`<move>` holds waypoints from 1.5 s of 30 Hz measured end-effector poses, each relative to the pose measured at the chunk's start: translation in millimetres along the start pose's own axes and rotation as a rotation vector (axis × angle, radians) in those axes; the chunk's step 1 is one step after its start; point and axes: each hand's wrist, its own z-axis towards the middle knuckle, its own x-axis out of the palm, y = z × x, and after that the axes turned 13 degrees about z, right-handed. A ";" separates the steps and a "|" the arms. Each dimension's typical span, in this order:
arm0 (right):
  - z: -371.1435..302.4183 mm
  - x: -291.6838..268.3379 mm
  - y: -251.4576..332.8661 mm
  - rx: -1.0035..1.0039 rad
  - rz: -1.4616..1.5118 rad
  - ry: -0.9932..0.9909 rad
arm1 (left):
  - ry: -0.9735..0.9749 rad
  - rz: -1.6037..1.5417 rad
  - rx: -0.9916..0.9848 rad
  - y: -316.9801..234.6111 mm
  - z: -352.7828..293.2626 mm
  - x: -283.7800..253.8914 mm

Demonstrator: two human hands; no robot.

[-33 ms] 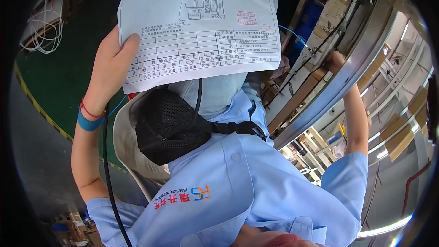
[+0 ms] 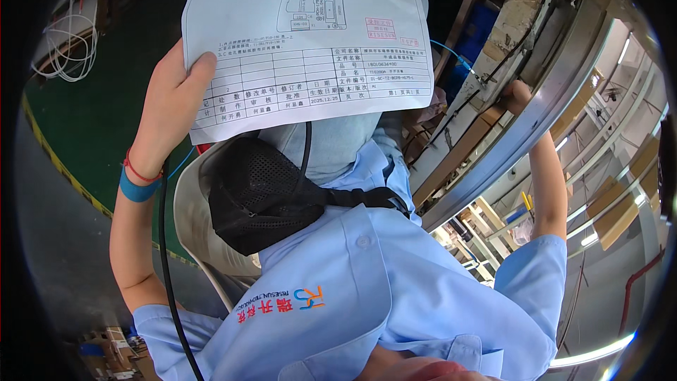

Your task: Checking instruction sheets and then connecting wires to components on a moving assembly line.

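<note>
My left hand (image 2: 173, 99) grips the left edge of a white printed sheet (image 2: 275, 74), thumb lying over the front. The sheet carries a line drawing, a ruled table and red stamp marks, and it is held up over my lap. A red string and a blue band circle the left wrist. On the right, my right hand (image 2: 518, 97) rests at the edge of the bench (image 2: 486, 148), apart from the sheet. Its fingers are mostly hidden there, so whether they hold anything does not show.
A black mesh pouch (image 2: 261, 194) on a strap lies against my blue shirt, with a black cable (image 2: 167, 261) running down at the left. I sit on a pale chair (image 2: 190, 204). Coiled white wire (image 2: 67, 42) hangs at the far left; a blue tube (image 2: 451, 51) crosses near the bench.
</note>
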 end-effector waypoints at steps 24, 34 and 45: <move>-80.9 94.6 29.5 -0.517 0.834 0.098 | -0.228 0.135 0.310 -76.5 -72.8 -1.6; -103.3 110.6 99.6 -0.862 -0.599 -0.380 | -0.032 0.302 0.413 -128.6 -50.4 6.6; -113.1 122.5 129.5 -0.736 -0.441 -0.455 | 0.100 0.369 0.427 -138.7 -36.1 -6.1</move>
